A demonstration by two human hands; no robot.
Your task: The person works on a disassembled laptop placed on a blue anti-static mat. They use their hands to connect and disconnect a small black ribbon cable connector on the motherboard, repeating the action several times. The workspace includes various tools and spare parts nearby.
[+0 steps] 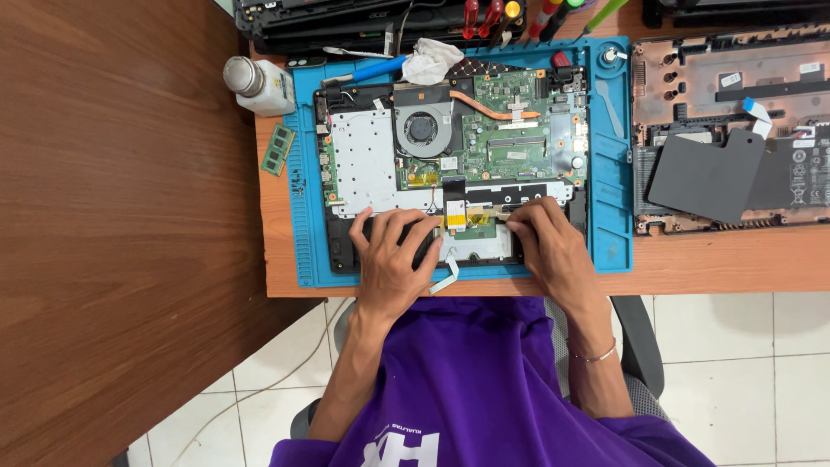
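Purple shirt fills the bottom as we press our left hand, fingers spread flat, and right hand, fingertips down and gripping nothing, onto the opened laptop on the blue mat; a memory stick lies left.

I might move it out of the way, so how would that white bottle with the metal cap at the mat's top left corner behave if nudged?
The white bottle lies on its side, overhanging the desk edge beside the blue mat, so a nudge might roll it off. It looks like plastic, so probably light. The rounded metal cap may be slippery.
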